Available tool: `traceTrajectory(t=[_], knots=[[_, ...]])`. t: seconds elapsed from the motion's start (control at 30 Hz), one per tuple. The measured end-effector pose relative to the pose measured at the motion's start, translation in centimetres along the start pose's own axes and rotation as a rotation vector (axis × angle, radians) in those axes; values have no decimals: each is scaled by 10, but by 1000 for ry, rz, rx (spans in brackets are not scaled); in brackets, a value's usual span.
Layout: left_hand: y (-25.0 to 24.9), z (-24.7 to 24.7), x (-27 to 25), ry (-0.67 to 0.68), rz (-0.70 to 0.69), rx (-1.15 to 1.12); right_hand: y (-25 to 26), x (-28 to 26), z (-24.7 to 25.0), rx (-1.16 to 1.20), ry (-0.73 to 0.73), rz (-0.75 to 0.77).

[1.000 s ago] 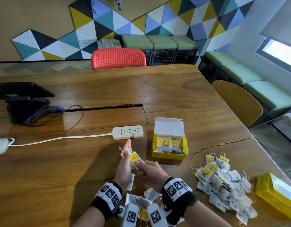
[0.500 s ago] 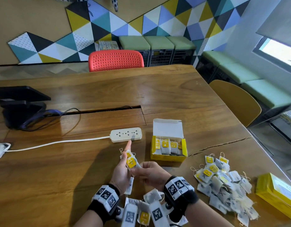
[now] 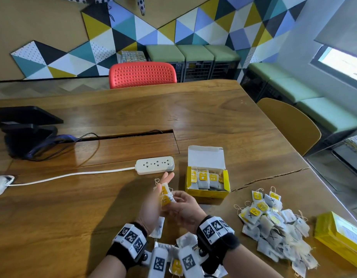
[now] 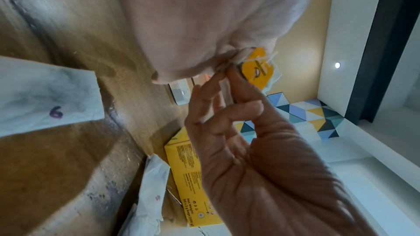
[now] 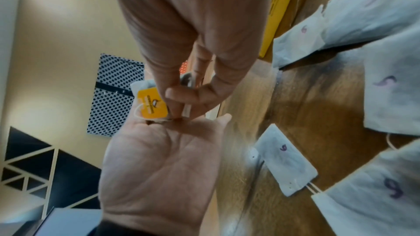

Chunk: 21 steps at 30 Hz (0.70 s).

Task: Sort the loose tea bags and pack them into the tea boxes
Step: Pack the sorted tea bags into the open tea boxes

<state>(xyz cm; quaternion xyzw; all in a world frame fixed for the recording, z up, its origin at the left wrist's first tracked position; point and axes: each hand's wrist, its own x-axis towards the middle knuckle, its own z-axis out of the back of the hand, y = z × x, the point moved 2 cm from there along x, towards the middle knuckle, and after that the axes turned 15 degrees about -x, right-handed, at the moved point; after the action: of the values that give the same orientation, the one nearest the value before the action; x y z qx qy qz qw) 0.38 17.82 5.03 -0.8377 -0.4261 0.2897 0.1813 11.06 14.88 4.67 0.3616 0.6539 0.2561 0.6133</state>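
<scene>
Tea bags (image 3: 165, 194), a small stack of them with yellow tags, are sitting upright against my left hand (image 3: 153, 205), whose fingers are stretched out flat and nearly straight, palm turned inward. I am pinching the stack with my right hand (image 3: 186, 211), thumb and fingertips curled onto the paper edge and a tag, just above the worktop (image 3: 73, 207) and just beside the open tea box (image 3: 206, 183). That box is already holding a row of bags standing on end, tags up, with its white lid flap folded back. A larger loose heap (image 3: 274, 223) of bags, several marked with an X, is lying to the right, near a closed yellow box (image 3: 340, 235). More bags, some with a handwritten 6 or 9, are lying flat under my wrists (image 5: 288, 161).

I am judging these bags to be very light, soft and easily crumpled, with thin paper that could tear and strings prone to snagging on neighbours. The safest hold is looking like a gentle pinch across the flat faces of the stack, strings tucked in, rather than lifting by tag or thread. A power strip (image 3: 155, 165) is resting beyond my hands.
</scene>
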Motion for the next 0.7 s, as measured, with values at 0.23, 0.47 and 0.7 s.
traceTrajectory(t=[0.23, 0.47, 0.7], knots=[[5, 10, 6, -24, -42, 100, 4, -5, -1, -3, 27, 53], [1, 6, 6, 10, -68, 175, 5, -6, -1, 102, 79, 69], [-7, 6, -6, 75, -195, 549, 7, -4, 4, 131, 15, 67]])
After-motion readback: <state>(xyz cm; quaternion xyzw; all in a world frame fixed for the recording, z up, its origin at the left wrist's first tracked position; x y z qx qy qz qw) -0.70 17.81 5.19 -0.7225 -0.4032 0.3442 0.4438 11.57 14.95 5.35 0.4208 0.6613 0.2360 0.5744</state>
